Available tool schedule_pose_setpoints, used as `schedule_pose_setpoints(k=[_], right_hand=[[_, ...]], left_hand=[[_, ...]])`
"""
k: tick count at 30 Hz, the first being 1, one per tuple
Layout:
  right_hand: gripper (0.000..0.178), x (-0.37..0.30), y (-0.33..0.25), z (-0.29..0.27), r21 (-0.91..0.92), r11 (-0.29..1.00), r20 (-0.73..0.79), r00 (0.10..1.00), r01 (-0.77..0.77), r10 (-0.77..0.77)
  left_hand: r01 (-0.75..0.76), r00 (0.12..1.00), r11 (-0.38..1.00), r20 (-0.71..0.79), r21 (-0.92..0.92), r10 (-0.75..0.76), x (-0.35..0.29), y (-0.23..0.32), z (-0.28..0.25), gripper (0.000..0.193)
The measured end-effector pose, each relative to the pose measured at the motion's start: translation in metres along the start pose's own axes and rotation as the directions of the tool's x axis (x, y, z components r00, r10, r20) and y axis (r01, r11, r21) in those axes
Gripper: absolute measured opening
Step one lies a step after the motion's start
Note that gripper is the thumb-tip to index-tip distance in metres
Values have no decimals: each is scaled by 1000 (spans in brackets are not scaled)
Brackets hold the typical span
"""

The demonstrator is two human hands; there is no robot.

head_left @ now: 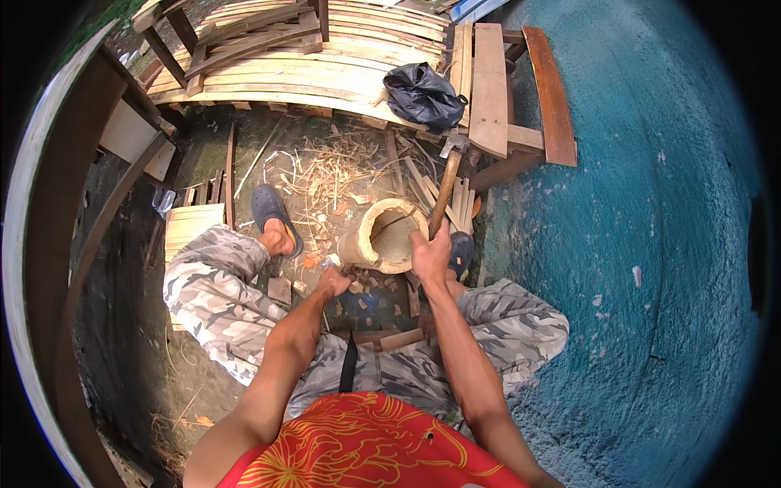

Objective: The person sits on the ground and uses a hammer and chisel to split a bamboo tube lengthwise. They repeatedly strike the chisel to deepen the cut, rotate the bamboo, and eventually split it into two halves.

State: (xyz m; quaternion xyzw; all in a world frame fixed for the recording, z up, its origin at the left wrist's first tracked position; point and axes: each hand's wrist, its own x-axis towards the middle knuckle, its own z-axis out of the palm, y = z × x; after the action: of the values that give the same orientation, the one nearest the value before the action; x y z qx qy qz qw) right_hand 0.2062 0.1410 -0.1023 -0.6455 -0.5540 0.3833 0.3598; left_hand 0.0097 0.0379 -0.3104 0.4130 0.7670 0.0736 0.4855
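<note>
Between my feet stands a pale, thick-walled hollow cylinder [364, 243], its round mouth facing up and a dark split along the inner wall. It looks like wood. My right hand [431, 255] is wrapped round the wooden handle of a hammer [446, 188], beside the cylinder's right rim. The hammer's metal head points away from me, near the bench. My left hand [333, 281] is low at the cylinder's near left side, fingers curled. A small, pale, shiny thing shows just beyond them, but I cannot make out what they hold.
Wood shavings [329, 175] and offcuts litter the ground ahead. Beyond lies a slatted bench [285, 73] with a black plastic bag [424, 96]. Planks [489, 89] stand at the far right, against a rough blue wall [634, 244]. A dark wooden frame [81, 163] rises at left.
</note>
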Motion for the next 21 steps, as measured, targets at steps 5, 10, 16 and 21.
schedule_pose_setpoints(k=[5, 10, 16, 21], right_hand=[[38, 5, 6, -2, 42, 998, -32, 999, 45, -44], [54, 39, 7, -9, -28, 999, -9, 999, 35, -35], [61, 54, 26, -31, -8, 991, -131, 983, -132, 130], [56, 8, 62, -59, 8, 990, -183, 973, -140, 139]], left_hand=[[61, 998, 997, -32, 45, -60, 3, -3, 0, 56], [22, 999, 999, -39, 31, -21, -1, 0, -1, 54], [-71, 994, 986, -92, -149, 58, -27, 17, -27, 50], [-17, 997, 790, 49, -613, 60, -37, 38, -33, 20]])
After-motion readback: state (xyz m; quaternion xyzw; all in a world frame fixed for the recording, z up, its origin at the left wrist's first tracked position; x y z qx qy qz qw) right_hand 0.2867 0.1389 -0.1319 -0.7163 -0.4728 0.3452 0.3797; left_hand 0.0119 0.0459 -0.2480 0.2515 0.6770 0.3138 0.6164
